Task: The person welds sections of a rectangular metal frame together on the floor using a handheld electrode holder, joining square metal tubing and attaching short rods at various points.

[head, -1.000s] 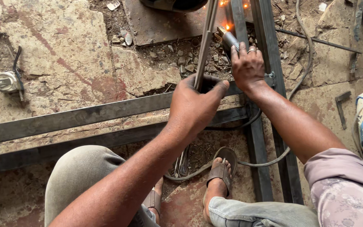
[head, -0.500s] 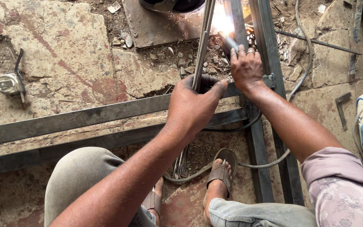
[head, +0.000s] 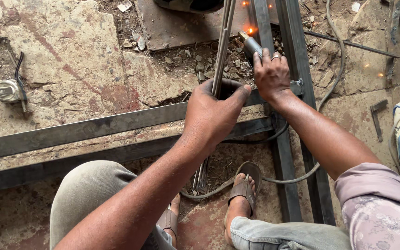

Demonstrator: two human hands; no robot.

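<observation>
Your left hand (head: 211,115) clenches a bundle of thin grey metal rods (head: 222,51), with the long grey steel frame bar (head: 93,129) just below your fingers. Your right hand (head: 271,74) grips the dark welding electrode holder (head: 250,44), tip glowing orange, between upright frame bars (head: 292,41); open rubble lies leftward.

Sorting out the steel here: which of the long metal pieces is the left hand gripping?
The left hand grips the bundle of thin steel rods running up the picture, not the flat grey steel bars crossing under it or the upright bars by the right hand.
</observation>
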